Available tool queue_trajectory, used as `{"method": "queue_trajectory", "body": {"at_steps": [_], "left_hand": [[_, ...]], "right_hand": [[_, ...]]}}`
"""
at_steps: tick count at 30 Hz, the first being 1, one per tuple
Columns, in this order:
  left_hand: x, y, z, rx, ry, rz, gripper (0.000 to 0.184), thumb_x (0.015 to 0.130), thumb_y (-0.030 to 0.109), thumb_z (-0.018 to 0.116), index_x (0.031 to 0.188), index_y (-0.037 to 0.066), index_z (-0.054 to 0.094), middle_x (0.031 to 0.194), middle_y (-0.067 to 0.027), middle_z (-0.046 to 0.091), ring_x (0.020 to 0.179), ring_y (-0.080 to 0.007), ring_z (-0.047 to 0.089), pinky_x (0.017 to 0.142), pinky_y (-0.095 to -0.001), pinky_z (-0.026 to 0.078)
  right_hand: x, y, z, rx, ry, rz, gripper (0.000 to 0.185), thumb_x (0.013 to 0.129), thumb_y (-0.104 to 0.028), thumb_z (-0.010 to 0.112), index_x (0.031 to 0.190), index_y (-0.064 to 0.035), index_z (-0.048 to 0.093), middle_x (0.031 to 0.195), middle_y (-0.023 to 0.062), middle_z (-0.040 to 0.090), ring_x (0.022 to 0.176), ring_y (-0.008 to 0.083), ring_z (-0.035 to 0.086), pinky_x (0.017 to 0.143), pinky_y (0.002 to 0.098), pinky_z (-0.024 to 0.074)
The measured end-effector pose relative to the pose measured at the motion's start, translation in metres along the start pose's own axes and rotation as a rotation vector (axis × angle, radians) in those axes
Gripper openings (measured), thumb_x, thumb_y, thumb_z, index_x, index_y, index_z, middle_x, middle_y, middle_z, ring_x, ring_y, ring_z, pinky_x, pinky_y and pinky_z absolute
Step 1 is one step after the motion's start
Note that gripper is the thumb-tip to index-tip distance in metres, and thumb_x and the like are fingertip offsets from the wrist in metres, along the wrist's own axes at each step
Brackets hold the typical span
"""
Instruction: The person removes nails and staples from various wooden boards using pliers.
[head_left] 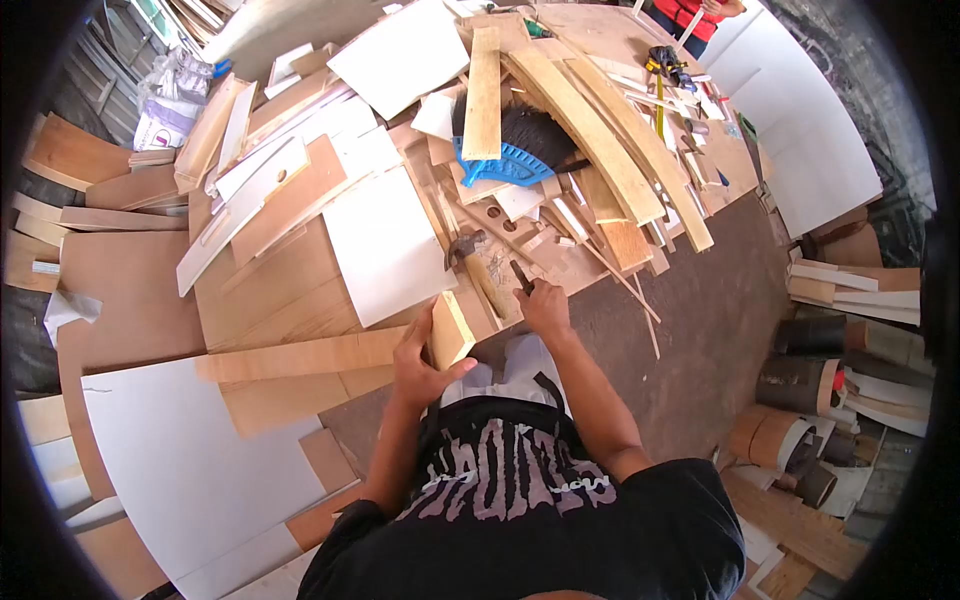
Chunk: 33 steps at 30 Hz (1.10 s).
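My left hand (422,362) grips a short pale wood block (452,330) at the table's near edge, thumb on its near side. Just to the right, my right hand (545,303) is closed round a dark, narrow tool (521,278) that points away from me; its exact kind is unclear. Between and beyond my hands lies a hammer (480,275) with a wooden handle and dark claw head. A white panel (385,245) lies left of the hammer. Farther back, a blue broom head (510,162) with black bristles rests under a wooden plank (483,95).
Long curved wood strips (590,135) and scraps cover the table's right part. A yellow and black tool (668,65) lies at the back right. Another person (690,20) in red stands beyond. Boards (230,440) fill the left; cylindrical pieces (770,437) lie at lower right.
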<state>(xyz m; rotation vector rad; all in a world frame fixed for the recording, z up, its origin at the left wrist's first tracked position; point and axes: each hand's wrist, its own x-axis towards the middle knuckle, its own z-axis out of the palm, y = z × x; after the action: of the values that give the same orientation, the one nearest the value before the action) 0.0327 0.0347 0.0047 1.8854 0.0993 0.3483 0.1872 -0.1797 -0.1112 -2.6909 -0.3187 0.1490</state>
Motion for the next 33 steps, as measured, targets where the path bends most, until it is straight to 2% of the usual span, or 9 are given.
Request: {"method": "queue_trajectory", "body": {"at_steps": [8,11,14,17,19,23,26,31,33], "left_hand": [[0.021,-0.004,0.011,0.093,0.003,-0.086,0.105,0.064,0.033,0.094,0.15,-0.002,0.046,0.136,-0.0242,0.062,0.125,-0.0345,0.063,0.106,-0.0409,0.049],[0.031,-0.006,0.016,0.025,0.038,-0.113,0.107,0.064,0.035,0.095,0.151,-0.003,0.046,0.137,-0.0237,0.062,0.125,-0.0329,0.062,0.106,-0.0411,0.048],[0.039,-0.007,0.02,-0.022,0.091,-0.117,0.108,0.065,0.037,0.095,0.151,-0.004,0.044,0.136,-0.0232,0.063,0.125,-0.0309,0.062,0.107,-0.0407,0.048],[0.043,-0.012,0.023,-0.059,0.137,-0.114,0.108,0.066,0.037,0.095,0.152,-0.004,0.044,0.135,-0.0227,0.063,0.124,-0.0297,0.063,0.106,-0.0405,0.048],[0.049,-0.008,0.022,-0.02,0.153,-0.113,0.107,0.067,0.037,0.094,0.152,-0.004,0.044,0.135,-0.022,0.064,0.124,-0.0293,0.063,0.106,-0.0404,0.048],[0.053,-0.012,0.023,-0.043,0.163,-0.099,0.107,0.067,0.037,0.094,0.152,-0.004,0.044,0.134,-0.022,0.064,0.123,-0.0296,0.063,0.106,-0.0405,0.048],[0.054,-0.011,0.025,-0.048,0.177,-0.101,0.106,0.067,0.037,0.094,0.151,-0.004,0.044,0.134,-0.0224,0.064,0.123,-0.0304,0.063,0.105,-0.0403,0.049],[0.056,-0.001,0.023,0.082,0.19,-0.018,0.106,0.065,0.038,0.094,0.15,-0.003,0.047,0.125,-0.0216,0.066,0.116,-0.031,0.066,0.1,-0.0406,0.051],[0.058,0.01,0.019,0.12,0.156,-0.037,0.106,0.064,0.038,0.094,0.15,-0.002,0.047,0.122,-0.0215,0.067,0.112,-0.0316,0.067,0.098,-0.0409,0.052]], "right_hand": [[0.031,0.006,0.021,-0.02,-0.154,0.026,0.041,0.087,-0.037,0.077,0.094,0.0025,0.068,0.091,0.0274,0.072,0.089,0.0445,0.07,0.081,0.0516,0.0556],[0.041,0.012,0.029,0.065,-0.063,0.04,0.041,0.086,-0.035,0.077,0.098,0.0025,0.067,0.092,0.028,0.072,0.091,0.0442,0.07,0.081,0.0516,0.0557],[0.049,0.013,0.022,0.137,-0.104,-0.033,0.04,0.085,-0.029,0.078,0.104,0.0031,0.065,0.094,0.0279,0.071,0.093,0.0451,0.07,0.082,0.0518,0.0558],[0.052,-0.006,-0.005,0.037,-0.211,0.049,0.036,0.083,-0.021,0.079,0.106,0.0028,0.065,0.094,0.0269,0.071,0.094,0.0459,0.069,0.083,0.0519,0.0556],[0.054,-0.004,-0.005,0.178,-0.074,-0.061,0.036,0.083,-0.016,0.076,0.112,0.0028,0.063,0.104,0.0282,0.069,0.098,0.0477,0.068,0.085,0.0526,0.0572],[0.062,-0.003,-0.005,0.199,-0.014,-0.115,0.036,0.081,-0.014,0.076,0.111,0.0017,0.063,0.104,0.0266,0.069,0.097,0.0481,0.068,0.084,0.0527,0.057],[0.064,-0.002,-0.007,0.239,0.031,-0.152,0.03,0.081,-0.01,0.074,0.107,0.002,0.066,0.097,0.026,0.071,0.094,0.0447,0.069,0.085,0.048,0.0564],[0.052,-0.043,-0.074,0.378,-0.186,-0.031,0.029,0.086,-0.008,0.068,0.112,0.0028,0.068,0.1,0.0254,0.072,0.087,0.0382,0.074,0.08,0.0417,0.0581],[0.045,-0.053,-0.094,0.462,-0.188,-0.093,0.029,0.086,-0.009,0.068,0.113,0.0021,0.068,0.098,0.024,0.072,0.085,0.0373,0.074,0.078,0.0413,0.058]]}}
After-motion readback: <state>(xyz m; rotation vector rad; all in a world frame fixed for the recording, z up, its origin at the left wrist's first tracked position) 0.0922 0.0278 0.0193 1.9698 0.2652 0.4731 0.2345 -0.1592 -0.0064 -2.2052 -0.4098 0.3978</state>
